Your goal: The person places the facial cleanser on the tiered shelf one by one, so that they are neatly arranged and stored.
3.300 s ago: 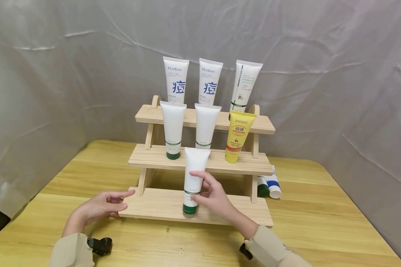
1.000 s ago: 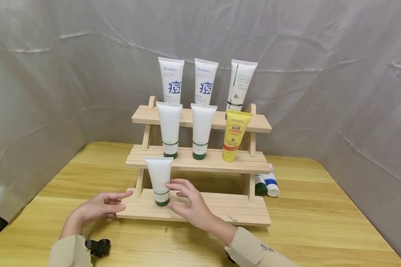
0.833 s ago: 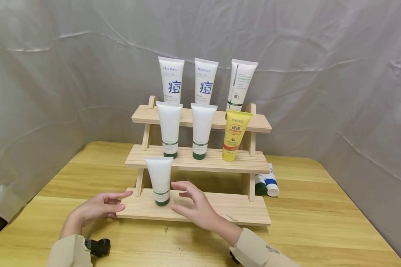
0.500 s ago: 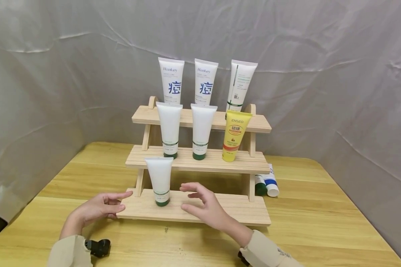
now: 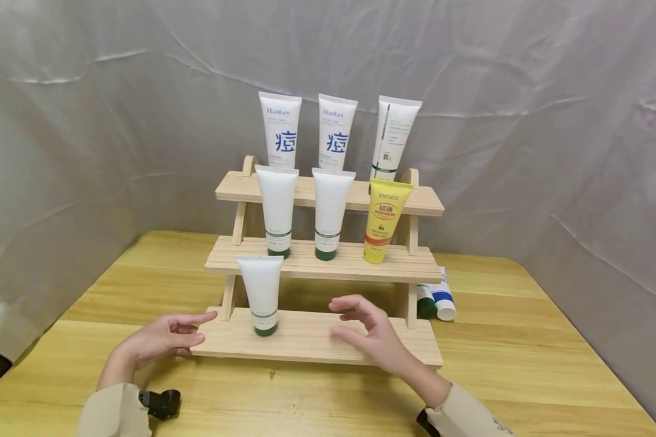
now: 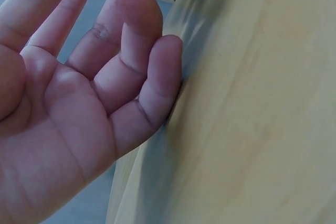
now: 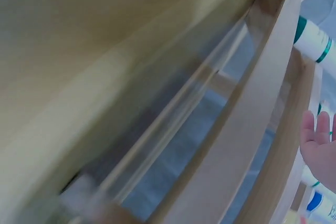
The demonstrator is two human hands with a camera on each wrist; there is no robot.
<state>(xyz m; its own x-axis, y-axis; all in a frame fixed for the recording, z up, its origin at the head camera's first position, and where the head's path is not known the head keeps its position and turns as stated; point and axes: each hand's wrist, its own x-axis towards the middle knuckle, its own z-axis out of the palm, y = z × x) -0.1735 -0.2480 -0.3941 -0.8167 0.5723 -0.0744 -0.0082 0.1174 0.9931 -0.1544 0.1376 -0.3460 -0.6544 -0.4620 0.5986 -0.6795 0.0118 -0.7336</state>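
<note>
A three-tier wooden display rack (image 5: pixel 306 340) stands on the table. My left hand (image 5: pixel 161 340) holds the left end of its bottom step between thumb and fingers; in the left wrist view the fingers of the left hand (image 6: pixel 63 114) curl up to the wood. On that step, toward the left, a white squeeze tube (image 5: pixel 261 291) stands upright on its green cap. To its right, over the same step, my right hand (image 5: pixel 374 334) is held with fingers apart and nothing in it. The right wrist view shows the right hand (image 7: pixel 319 150) only at its edge.
Two white tubes with green caps (image 5: pixel 332 209) and a yellow tube (image 5: pixel 387 221) stand on the middle step. Three white tubes, among them a blue-lettered tube (image 5: pixel 281 130), stand on the top step. Behind the rack's right side lie tubes, one with a blue band (image 5: pixel 444 297).
My right hand has set the white tube on the left of the bottom step, let it go and drawn away to the right. My left hand stays on the rack's end.
</note>
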